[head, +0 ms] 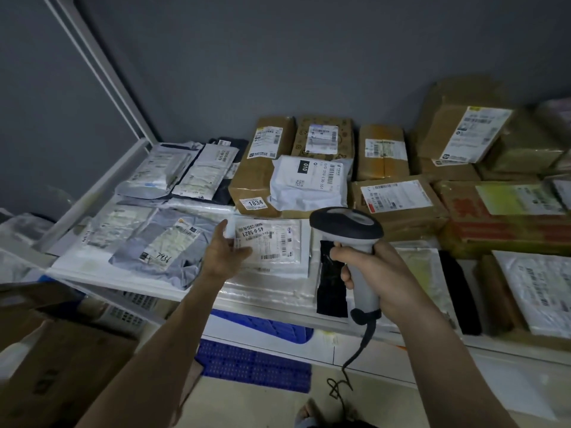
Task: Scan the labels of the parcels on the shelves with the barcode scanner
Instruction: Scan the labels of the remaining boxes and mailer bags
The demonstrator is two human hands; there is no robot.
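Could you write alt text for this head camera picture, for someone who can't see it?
A right hand grips a barcode scanner above a shelf of parcels, while the left hand rests on a flat white parcel.

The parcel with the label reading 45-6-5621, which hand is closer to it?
Left. The left hand touches the parcel, its fingers lying on the label's left side. The right hand is off to the parcel's right, gripping the scanner.
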